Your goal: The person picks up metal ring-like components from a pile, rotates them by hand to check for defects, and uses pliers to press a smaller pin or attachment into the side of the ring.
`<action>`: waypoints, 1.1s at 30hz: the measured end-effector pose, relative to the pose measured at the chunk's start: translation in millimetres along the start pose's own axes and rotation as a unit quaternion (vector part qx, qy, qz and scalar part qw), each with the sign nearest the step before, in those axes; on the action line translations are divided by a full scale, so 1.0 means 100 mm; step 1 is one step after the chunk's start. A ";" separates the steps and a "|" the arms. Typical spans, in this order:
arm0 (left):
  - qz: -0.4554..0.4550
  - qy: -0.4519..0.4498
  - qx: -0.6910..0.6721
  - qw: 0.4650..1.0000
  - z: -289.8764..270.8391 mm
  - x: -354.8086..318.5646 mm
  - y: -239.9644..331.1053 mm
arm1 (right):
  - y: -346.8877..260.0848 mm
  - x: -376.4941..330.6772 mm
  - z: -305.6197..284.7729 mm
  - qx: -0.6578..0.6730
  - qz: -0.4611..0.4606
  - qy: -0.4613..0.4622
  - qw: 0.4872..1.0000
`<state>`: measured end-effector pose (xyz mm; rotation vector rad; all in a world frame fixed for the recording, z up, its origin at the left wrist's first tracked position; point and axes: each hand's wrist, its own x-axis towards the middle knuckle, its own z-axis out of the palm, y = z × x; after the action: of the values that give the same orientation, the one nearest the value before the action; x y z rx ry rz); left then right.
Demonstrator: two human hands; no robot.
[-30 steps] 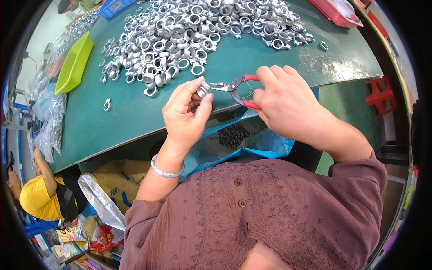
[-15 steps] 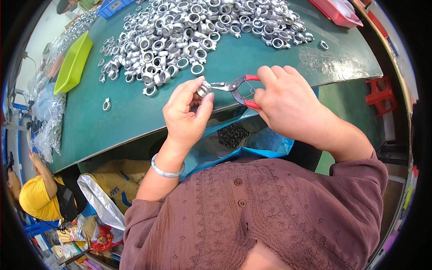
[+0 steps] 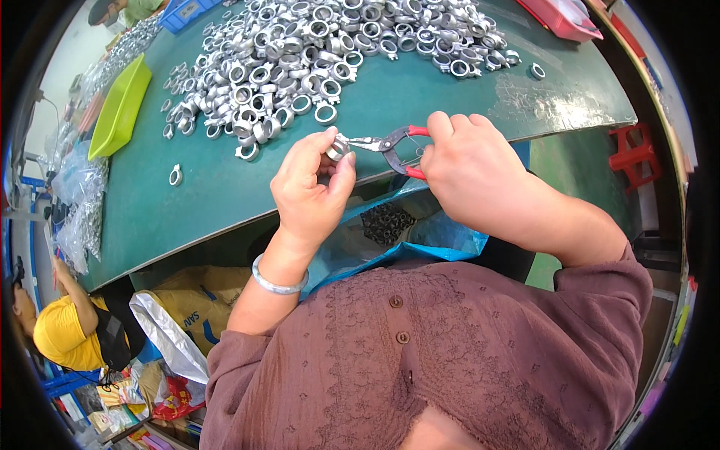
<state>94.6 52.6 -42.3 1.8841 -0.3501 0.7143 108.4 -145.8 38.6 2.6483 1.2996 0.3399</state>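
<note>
Between the thumb and fingers of my left hand [image 3: 309, 191] is a small silver metal ring [image 3: 337, 148], held above the near edge of the green table. My right hand [image 3: 472, 176] is wrapped round the red handles of a pair of snips [image 3: 392, 150]. Their narrow jaws point left, with the tips at the ring's upper right side; whether they bite on it I cannot tell. Beyond my hands a large heap of similar silver rings [image 3: 281, 75] covers the table. One ring [image 3: 175, 175] lies alone at the left, another [image 3: 537, 71] at the right.
Below the table edge an open blue bag [image 3: 442, 244] holds small dark pieces [image 3: 386, 223]. A yellow-green tray [image 3: 121, 105] and a blue crate [image 3: 187, 13] stand left, a pink tray [image 3: 562, 19] far right. A red stool [image 3: 632, 156] is beyond the table. A person in yellow [image 3: 67, 330] is at left.
The jaws of the snips have come closer together at the ring, and my right hand has squeezed the handles slightly inward. My left hand stays nearly where it was.
</note>
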 end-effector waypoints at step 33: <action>-0.025 -0.016 -0.006 1.000 0.01 -0.02 0.03 | 0.14 -0.07 0.01 0.037 0.022 0.003 0.999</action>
<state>91.8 49.8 -41.4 1.8885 -0.3260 0.6477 115.4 -160.0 40.1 2.7425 1.2820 0.3113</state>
